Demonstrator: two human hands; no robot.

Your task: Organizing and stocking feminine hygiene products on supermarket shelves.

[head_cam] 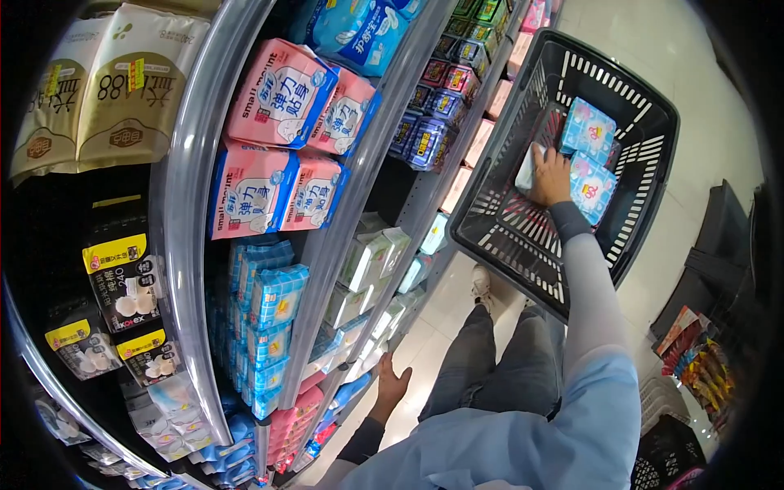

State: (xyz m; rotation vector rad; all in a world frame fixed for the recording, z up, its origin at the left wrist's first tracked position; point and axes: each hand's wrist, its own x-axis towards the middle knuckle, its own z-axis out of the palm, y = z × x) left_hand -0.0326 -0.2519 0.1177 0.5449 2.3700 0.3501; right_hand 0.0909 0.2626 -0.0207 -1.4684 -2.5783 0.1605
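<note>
Inside a black plastic shopping basket [664, 128], my right hand [551, 177] has its fingers around a small pale package [525, 170]. Its palm hides part of that package. Close beside the hand lie two blue-checked packs, an upper one [588, 128] and a lower one [593, 187]. My left hand [393, 381] hangs with fingers apart beside the lower shelves, holding nothing. Blue-checked packs [278, 297] stand stacked on a shelf to the left of it. Pale green packs [373, 260] are piled on the neighbouring shelf.
Curved shelf rails [184, 202] run along the left. Pink-and-blue sanitary pad packs [282, 92] fill one shelf, with gold packs [122, 92] and black Kotex packs [128, 285] farther left. My legs stand on the tiled floor [447, 300]. Bagged goods [704, 361] are at the right.
</note>
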